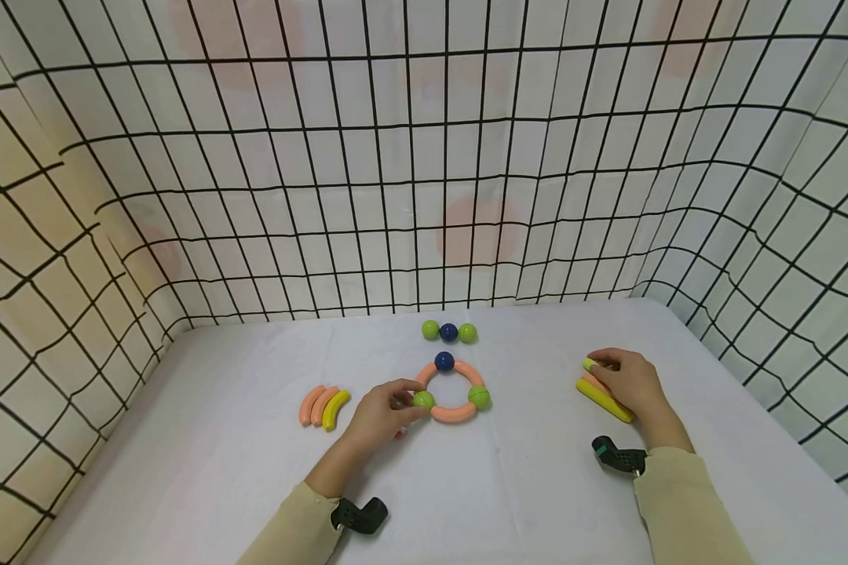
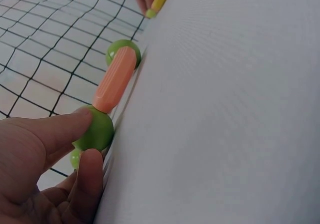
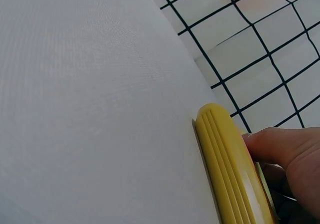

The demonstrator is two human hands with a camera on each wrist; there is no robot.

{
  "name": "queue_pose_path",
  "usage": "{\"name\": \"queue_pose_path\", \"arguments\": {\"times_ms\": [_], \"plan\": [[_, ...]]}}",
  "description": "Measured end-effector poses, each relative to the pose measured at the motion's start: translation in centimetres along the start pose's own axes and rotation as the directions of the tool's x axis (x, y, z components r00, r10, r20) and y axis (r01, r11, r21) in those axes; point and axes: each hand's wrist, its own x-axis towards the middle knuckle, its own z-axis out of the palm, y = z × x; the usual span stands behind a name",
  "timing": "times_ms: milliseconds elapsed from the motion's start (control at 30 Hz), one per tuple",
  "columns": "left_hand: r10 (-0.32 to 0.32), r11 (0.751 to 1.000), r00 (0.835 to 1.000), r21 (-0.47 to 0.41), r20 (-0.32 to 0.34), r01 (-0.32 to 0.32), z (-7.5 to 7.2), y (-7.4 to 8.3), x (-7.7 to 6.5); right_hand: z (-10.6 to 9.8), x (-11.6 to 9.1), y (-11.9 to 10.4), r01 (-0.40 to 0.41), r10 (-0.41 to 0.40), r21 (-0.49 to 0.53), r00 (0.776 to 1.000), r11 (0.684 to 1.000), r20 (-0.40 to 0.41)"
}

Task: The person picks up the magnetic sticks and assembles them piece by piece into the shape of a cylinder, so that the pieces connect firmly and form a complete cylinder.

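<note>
Beige sleeves [image 1: 685,502] reach up over the white table [image 1: 523,510]; black wrist cameras, a left one [image 1: 360,515] and a right one [image 1: 618,457], jut inward from the cuffs; beyond its cuff, the left hand [image 1: 376,416] has thumb and fingers clamped on a green ball [image 2: 97,131]; left of that hand two orange curves [image 1: 322,406] and a yellow curve [image 1: 335,410] lie side by side.

That ball is the left corner of a ring, mid-table; an orange arc [image 1: 454,413] forms its near side and touches both this ball and the right green ball [image 1: 479,397]; two more arcs [image 1: 469,373] rise to a blue ball [image 1: 444,361] at the far point; fingers partly hide the left join.

Well to the right lie a yellow rod [image 1: 604,400], an orange rod [image 1: 593,382] and a lime rod [image 1: 589,364], nearest to farthest; the right hand [image 1: 627,380] pinches the lime one; past the ring, three balls [image 1: 448,333] sit in a row, green, blue, green; behind stands a black grid [image 1: 413,185].
</note>
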Motion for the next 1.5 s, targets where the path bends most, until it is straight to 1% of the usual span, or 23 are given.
{"name": "queue_pose_path", "arguments": {"times_ms": [200,367,500,700,867,1100,1233,1400,1500], "plan": [[-0.007,1.0,1.0,-0.007,-0.006,0.007,0.1,0.1,0.0,-0.1,0.0,-0.2,-0.015,0.016,0.022,1.0,1.0,-0.023],[-0.005,1.0,1.0,-0.008,-0.007,0.005,0.1,0.0,0.0,-0.2,-0.3,-0.6,-0.021,0.024,0.044,0.998,0.999,-0.061],[0.001,1.0,1.0,-0.013,-0.002,-0.001,0.0,0.0,0.0,-0.4,-0.4,-1.3,-0.019,0.028,0.079,0.993,0.997,-0.115],[0.003,1.0,1.0,-0.017,0.009,-0.003,0.0,0.1,0.0,-0.5,-0.3,-1.8,0.025,0.002,0.126,0.978,0.992,-0.21],[0.015,1.0,1.0,-0.008,0.019,-0.015,-0.1,0.0,0.0,-0.4,-0.3,-2.2,0.04,0.005,0.172,0.967,0.984,-0.254],[0.024,1.0,0.999,0.0,0.029,-0.024,-0.1,-0.1,-0.1,-0.5,-0.3,-2.9,0.057,0.001,0.205,0.962,0.977,-0.273],[0.027,1.0,0.999,-0.001,0.033,-0.027,-0.2,0.0,-0.1,-0.6,-0.3,-3.7,0.08,-0.014,0.235,0.962,0.969,-0.272],[0.029,1.0,0.999,0.001,0.037,-0.029,-0.2,-0.1,-0.1,-0.4,-0.3,-4.5,0.123,-0.055,0.258,0.965,0.958,-0.257],[0.034,0.999,0.999,0.005,0.039,-0.034,-0.1,-0.1,-0.2,-0.3,-0.4,-5.0,0.159,-0.094,0.269,0.966,0.95,-0.24]]}}
